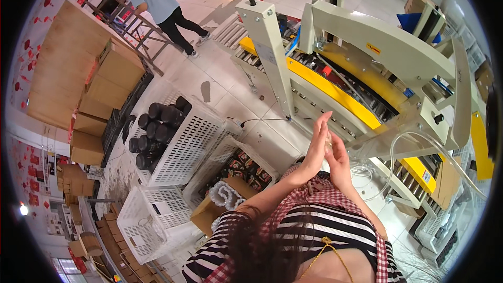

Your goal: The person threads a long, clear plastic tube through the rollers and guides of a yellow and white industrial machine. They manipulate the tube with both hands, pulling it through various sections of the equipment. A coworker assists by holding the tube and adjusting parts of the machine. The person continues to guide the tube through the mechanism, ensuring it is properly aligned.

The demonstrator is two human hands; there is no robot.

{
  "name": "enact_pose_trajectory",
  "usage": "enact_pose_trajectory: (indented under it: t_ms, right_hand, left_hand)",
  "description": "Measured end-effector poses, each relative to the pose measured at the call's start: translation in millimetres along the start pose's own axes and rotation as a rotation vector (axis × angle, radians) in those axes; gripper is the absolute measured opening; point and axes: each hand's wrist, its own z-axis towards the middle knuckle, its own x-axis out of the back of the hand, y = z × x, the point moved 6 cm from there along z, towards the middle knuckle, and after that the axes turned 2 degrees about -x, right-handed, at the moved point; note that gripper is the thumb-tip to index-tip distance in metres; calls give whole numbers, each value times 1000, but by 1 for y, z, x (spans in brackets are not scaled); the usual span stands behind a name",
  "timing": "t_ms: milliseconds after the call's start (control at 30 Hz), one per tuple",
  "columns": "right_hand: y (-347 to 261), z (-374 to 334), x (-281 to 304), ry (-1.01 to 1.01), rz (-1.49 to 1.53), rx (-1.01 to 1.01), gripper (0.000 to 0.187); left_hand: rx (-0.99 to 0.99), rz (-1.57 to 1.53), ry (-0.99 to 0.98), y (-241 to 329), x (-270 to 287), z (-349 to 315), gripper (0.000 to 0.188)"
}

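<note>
My left hand (314,149) and my right hand (339,161) meet palm to palm in front of my chest. The left fingers are stretched out straight and lie close together. Those of the right hand are slightly bent against the left palm. A small pale-gold spot shows between the palms, too small to name. Beyond both hands stands a carton sealing machine (377,31) with a cream frame and yellow side rails (335,91); neither hand visibly grips it.
A white crate (183,147) holds several black bottles (157,131). Beside it, another crate (267,160) contains dark packets (246,170). Bubble wrap (226,195) sticks out of a carton (205,217) near my left arm. A person (157,0) stands at a wooden frame far left.
</note>
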Motion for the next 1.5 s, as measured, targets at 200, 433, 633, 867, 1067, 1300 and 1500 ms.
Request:
enact_pose_trajectory:
  t_ms: [200, 433, 633, 867, 1067, 1300, 1500]
  right_hand:
    - [-2, 5, 24, 129, 369, -122, 30]
    - [5, -7, 1, -61, 873, -409, 43]
    - [-23, 6, -19, 2, 852, -300, 53]
    - [0, -9, -23, 34, 534, -288, 56]
    - [-64, 5, -25, -76, 846, -105, 63]
    - [-20, -19, -10, -152, 833, -121, 62]
    - [-52, -26, 30, -51, 1117, -88, 59]
  left_hand:
    - [-564, 1021, -33, 34, -17, -9, 46]
    - [-714, 1065, -133, 3, -22, -16, 46]
    - [-585, 642, -216, 14, -20, -27, 55]
    - [-719, 912, -88, 42, -30, -11, 56]
    - [-638, 873, -370, 29, -25, -39, 51]
    - [-915, 1218, -405, 38, -74, -30, 47]
    - [-734, 1010, -638, 5, -79, -68, 35]
